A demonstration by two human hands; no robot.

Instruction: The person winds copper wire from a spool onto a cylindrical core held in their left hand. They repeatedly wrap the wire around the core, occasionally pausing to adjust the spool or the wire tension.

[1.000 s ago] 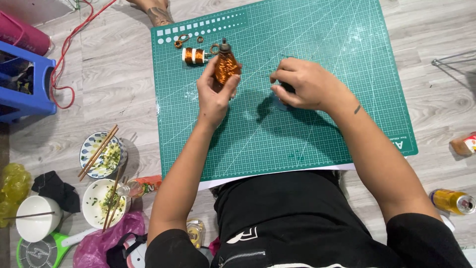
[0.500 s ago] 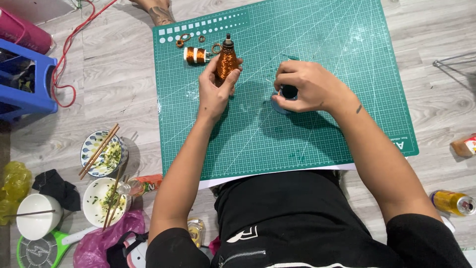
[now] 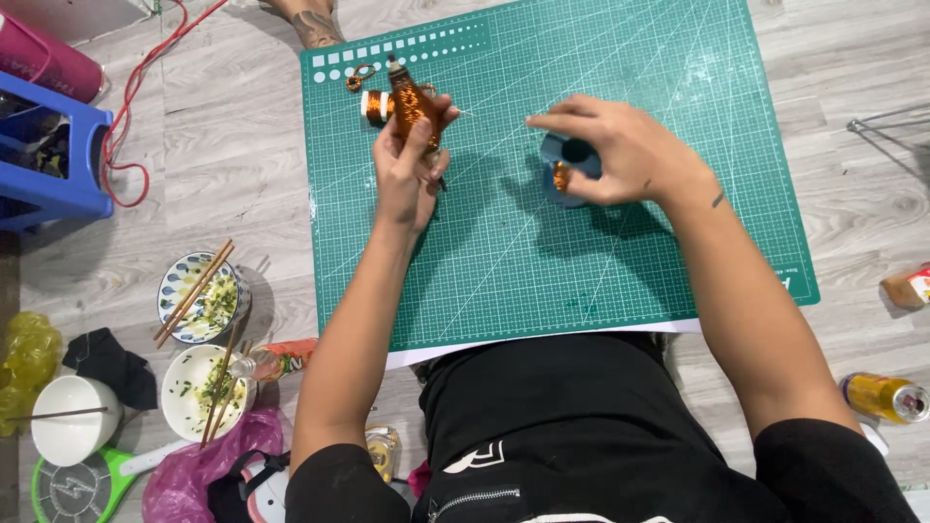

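The left hand (image 3: 407, 160) has its fingers closed around a small copper-wire-wrapped bottle (image 3: 415, 105), held up over the green cutting mat (image 3: 620, 261) toward the mat's eleven o'clock corner, dark neck pointing away from the person. At about three o'clock from it, the right hand (image 3: 620, 150) has its fingers curled around a blue spool (image 3: 567, 167) showing a patch of copper wire, low over the mat. A second copper wire spool (image 3: 376, 105) lies on the mat just beside the bottle, at its nine o'clock. The bottle looks light and rigid, probably fragile under the wire; its wrapping gives a rough, non-slip surface, so the wound belly seems the safest place to grip, not the thin neck.
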